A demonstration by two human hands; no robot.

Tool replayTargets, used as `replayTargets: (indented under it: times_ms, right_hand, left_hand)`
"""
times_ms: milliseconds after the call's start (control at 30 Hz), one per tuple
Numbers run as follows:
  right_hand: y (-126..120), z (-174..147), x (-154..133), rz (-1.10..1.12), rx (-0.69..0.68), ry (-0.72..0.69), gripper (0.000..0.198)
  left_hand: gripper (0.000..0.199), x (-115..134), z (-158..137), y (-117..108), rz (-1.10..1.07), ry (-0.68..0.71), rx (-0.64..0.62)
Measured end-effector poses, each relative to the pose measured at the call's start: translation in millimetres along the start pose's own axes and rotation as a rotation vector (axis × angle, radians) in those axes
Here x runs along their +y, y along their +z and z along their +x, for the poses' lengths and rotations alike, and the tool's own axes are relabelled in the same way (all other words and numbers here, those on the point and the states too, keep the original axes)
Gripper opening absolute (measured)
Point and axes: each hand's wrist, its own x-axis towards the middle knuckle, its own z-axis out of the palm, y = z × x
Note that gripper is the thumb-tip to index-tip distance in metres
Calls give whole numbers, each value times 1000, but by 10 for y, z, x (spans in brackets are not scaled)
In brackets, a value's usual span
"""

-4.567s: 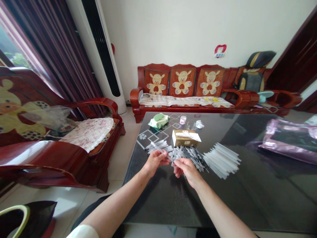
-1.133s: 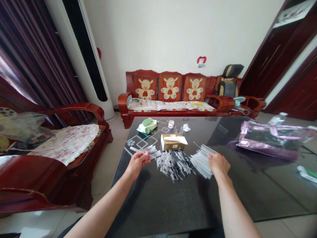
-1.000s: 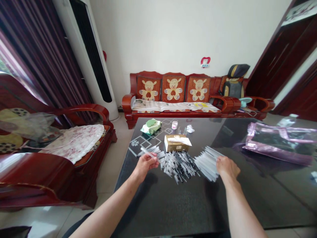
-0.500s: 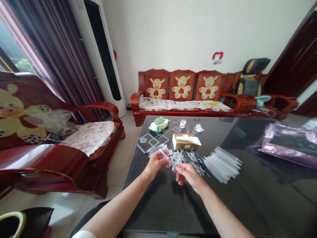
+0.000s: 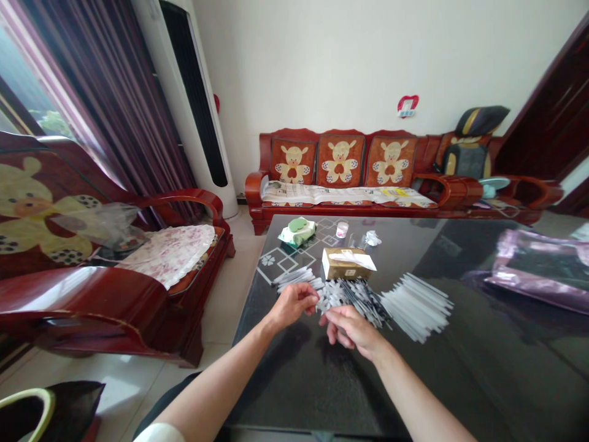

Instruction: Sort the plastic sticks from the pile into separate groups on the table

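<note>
My left hand is closed in a pinch just above the near edge of the pile, and whatever lies in its fingertips is too small to make out. Close by on the right, my right hand also pinches, its lower fingers curled; what it grips does not show clearly. Between and behind the hands lie small whitish translucent pieces. Thin black sticks fan out beside them. A row of white translucent tubes rests to the right, and a smaller bundle of tubes with dark cores is behind my left hand.
A gold tissue box stands right behind the pile on the dark table. Farther back are a green wipes pack, a small jar and crumpled tissue. A purple plastic bag lies at the right.
The white tube that stuck up from my left hand no longer shows there. My left fingers have turned in slightly toward my right hand; the view has shifted a little.
</note>
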Motion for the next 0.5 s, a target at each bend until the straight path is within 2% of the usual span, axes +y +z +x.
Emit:
replayTargets:
  times_ms: [133, 400, 433, 500]
  right_hand:
    - [-12, -3, -1, -126, 77, -65, 41]
    - [79, -23, -86, -654, 324, -380, 38]
    - [87, -29, -94, -646, 333, -381, 38]
    - [82, -47, -100, -496, 272, -303, 37]
  left_hand:
    - [25, 48, -35, -23, 30, -38, 56]
    - [25, -20, 1, 50, -27, -100, 171]
    - [26, -14, 3, 53, -32, -107, 175]
    - [28, 39, -13, 44, 9, -90, 141]
